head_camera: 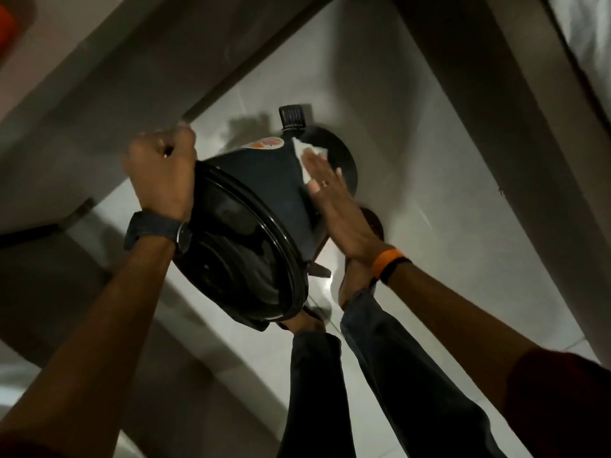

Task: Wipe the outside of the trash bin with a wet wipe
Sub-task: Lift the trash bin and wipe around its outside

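A dark round pedal trash bin [264, 180] stands on the tiled floor, tilted toward me, its black lid [241, 256] facing the camera and its pedal [291, 116] at the far side. My left hand [162, 173] grips the bin's upper rim at the left. My right hand [325, 190] lies flat against the bin's right side, pressing a white wet wipe [305, 153] to the dark wall. A coloured sticker [266, 144] shows near the bin's base.
My two legs in dark trousers [330, 375] and bare feet stand just below the bin. A wall and skirting [231, 77] run along the left, a dark wall or door frame [479, 110] along the right. Light floor tiles [429, 226] lie between.
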{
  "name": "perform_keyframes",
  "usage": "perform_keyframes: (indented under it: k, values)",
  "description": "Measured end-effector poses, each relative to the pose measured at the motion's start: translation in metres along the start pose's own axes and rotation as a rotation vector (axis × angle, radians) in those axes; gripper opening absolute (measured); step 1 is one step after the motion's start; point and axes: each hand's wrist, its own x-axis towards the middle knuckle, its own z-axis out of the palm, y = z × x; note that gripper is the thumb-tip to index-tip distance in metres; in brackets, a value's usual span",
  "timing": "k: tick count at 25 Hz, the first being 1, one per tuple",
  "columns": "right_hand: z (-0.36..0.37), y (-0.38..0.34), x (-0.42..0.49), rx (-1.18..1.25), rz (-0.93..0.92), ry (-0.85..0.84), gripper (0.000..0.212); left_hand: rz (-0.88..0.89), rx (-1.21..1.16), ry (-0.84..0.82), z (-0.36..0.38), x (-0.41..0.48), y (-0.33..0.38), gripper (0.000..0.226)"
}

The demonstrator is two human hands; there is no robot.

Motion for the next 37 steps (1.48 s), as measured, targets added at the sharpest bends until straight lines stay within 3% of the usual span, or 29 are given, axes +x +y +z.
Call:
perform_keyframes:
  k: [2, 4, 5, 7, 11, 15, 17, 19, 22, 24, 25, 28, 30, 31, 35, 37]
  values:
    - [-0.016, 0.011, 0.027, 0.02, 0.222, 0.014, 0.055, 0.473, 0.096, 0.03, -0.008, -0.018, -0.001, 0.033]
    - [-0.021, 0.014, 0.048, -0.056, 0.282, -0.043, 0.056, 0.981, 0.182, -0.234, -0.002, -0.052, 0.003, 0.03]
    - [-0.021, 0.015, 0.053, -0.103, 0.284, -0.068, 0.057, 1.144, 0.229, -0.355, 0.003, -0.067, 0.007, 0.032]
    - [-0.022, 0.016, 0.053, -0.141, 0.283, -0.09, 0.057, 1.275, 0.314, -0.442, 0.006, -0.089, 0.011, 0.038]
    - [-0.019, -0.002, 0.02, -0.083, 0.177, -0.102, 0.053, 1.07, 0.395, -0.423, -0.001, -0.084, 0.009, 0.046]
    - [0.018, -0.028, -0.057, -0.087, -0.228, -0.132, 0.055, 0.635, 0.298, -0.38, 0.004, -0.051, 0.011, 0.057]
    - [0.018, -0.02, -0.076, -0.106, -0.282, -0.095, 0.056, 0.439, 0.152, -0.423, 0.008, -0.038, 0.005, 0.061]
    - [0.004, -0.001, -0.061, -0.094, -0.168, -0.008, 0.055, 0.391, 0.071, -0.451, 0.013, -0.032, 0.0, 0.06]
    - [-0.031, 0.022, -0.001, 0.153, 0.273, 0.151, 0.052, 0.33, -0.01, -0.485, 0.018, -0.021, -0.003, 0.058]
    - [-0.043, 0.023, 0.016, 0.126, 0.381, 0.104, 0.053, 0.249, -0.008, -0.478, 0.018, -0.01, -0.003, 0.058]
    - [-0.042, 0.019, 0.012, 0.103, 0.31, 0.071, 0.053, 0.212, -0.011, -0.464, 0.018, -0.004, -0.002, 0.058]
    - [-0.017, -0.005, -0.026, 0.057, -0.149, -0.084, 0.054, 0.151, -0.05, -0.425, 0.02, 0.007, -0.001, 0.057]
    - [-0.014, 0.002, -0.025, 0.03, -0.248, -0.175, 0.055, 0.171, -0.024, -0.449, 0.019, 0.011, -0.001, 0.057]
    - [-0.023, 0.008, -0.01, 0.027, -0.178, -0.135, 0.055, 0.198, -0.003, -0.484, 0.02, 0.011, -0.002, 0.058]
    - [-0.057, 0.043, 0.045, 0.004, 0.399, 0.095, 0.054, 0.356, 0.12, -0.547, 0.028, 0.005, 0.013, 0.056]
    - [-0.055, 0.049, 0.037, 0.102, 0.45, 0.128, 0.059, 0.428, 0.199, -0.544, 0.034, 0.003, 0.024, 0.056]
